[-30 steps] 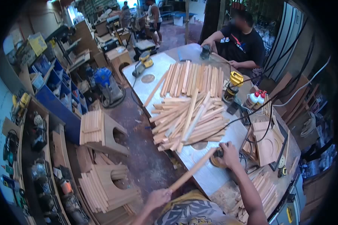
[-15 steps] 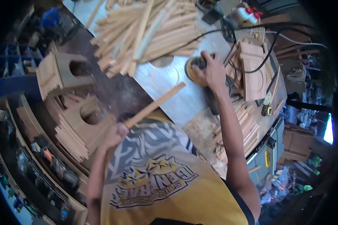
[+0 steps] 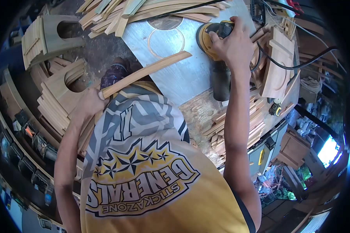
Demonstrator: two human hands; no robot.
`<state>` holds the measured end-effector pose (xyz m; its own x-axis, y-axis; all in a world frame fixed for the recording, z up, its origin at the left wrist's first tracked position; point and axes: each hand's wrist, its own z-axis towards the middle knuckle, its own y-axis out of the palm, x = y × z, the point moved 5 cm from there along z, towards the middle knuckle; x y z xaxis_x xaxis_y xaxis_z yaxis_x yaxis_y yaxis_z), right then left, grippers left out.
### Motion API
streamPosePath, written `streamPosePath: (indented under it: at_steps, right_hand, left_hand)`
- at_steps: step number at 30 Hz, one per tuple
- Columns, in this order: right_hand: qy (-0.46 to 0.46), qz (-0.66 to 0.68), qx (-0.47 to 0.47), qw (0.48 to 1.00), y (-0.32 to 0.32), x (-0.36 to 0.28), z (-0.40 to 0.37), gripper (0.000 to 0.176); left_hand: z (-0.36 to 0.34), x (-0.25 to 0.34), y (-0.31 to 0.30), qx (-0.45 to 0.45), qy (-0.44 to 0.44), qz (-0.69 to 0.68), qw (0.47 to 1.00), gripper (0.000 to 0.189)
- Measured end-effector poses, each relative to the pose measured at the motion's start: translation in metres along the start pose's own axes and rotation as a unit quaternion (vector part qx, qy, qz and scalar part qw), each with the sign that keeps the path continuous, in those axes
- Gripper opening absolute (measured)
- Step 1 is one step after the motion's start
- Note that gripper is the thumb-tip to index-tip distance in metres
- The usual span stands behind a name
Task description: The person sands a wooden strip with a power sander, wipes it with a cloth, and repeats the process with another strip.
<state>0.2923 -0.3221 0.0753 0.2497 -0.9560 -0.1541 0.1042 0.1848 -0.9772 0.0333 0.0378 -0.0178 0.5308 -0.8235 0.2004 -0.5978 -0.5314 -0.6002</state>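
Observation:
My left hand (image 3: 91, 101) is closed around the near end of a thin wooden strip (image 3: 147, 74). That strip slants up to the right, its far end over a pale metal sheet (image 3: 190, 75) on the bench. My right hand (image 3: 233, 46) grips the top of a yellow-and-black orbital sander (image 3: 210, 37), which has a dark dust canister (image 3: 221, 83) on its near side. The sander sits on the sheet's right part, apart from the strip. A thin tan ring (image 3: 149, 42) shows on the sheet, left of the sander.
Several wooden strips (image 3: 144, 13) are heaped at the back, and more strips (image 3: 249, 124) lie right of my body. Wooden panels with oval cut-outs (image 3: 52, 37) stand at left. A recessed wooden panel (image 3: 276, 73), black cable (image 3: 287, 66) and tape measure (image 3: 275, 109) are at right.
The view has shifted, so the bench sits higher in the frame. My left hand still holds the strip, now at a flatter slant. My right hand stays on the sander.

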Motion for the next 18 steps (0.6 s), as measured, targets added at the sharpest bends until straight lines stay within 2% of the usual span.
streamPosePath:
  at_steps: [1, 5, 8, 9, 11, 18]
  right_hand:
    - [-0.003, 0.000, -0.003, 1.000, 0.001, -0.003, 0.000, 0.070]
    - [0.020, -0.015, -0.035, 0.999, -0.001, -0.011, 0.001, 0.070]
    - [0.003, -0.014, -0.049, 0.999, -0.002, -0.014, 0.001, 0.067]
    - [-0.009, -0.003, -0.052, 0.999, -0.001, -0.016, 0.001, 0.066]
    - [-0.026, -0.007, -0.046, 0.999, 0.001, -0.017, -0.002, 0.065]
    - [-0.083, 0.010, -0.046, 0.995, -0.001, -0.032, -0.003, 0.060]
  left_hand:
    - [0.003, -0.002, 0.003, -0.043, -0.017, -0.011, 0.999, 0.033]
    - [0.019, -0.012, 0.006, -0.051, -0.018, -0.005, 0.999, 0.037]
    - [0.013, 0.002, -0.014, 0.083, 0.013, 0.109, 0.990, 0.038]
    - [0.014, 0.000, -0.011, 0.082, 0.011, 0.102, 0.991, 0.038]
    - [0.014, -0.002, -0.010, 0.152, 0.011, 0.105, 0.983, 0.038]
    - [0.011, -0.003, 0.003, 0.093, 0.032, 0.025, 0.995, 0.040]
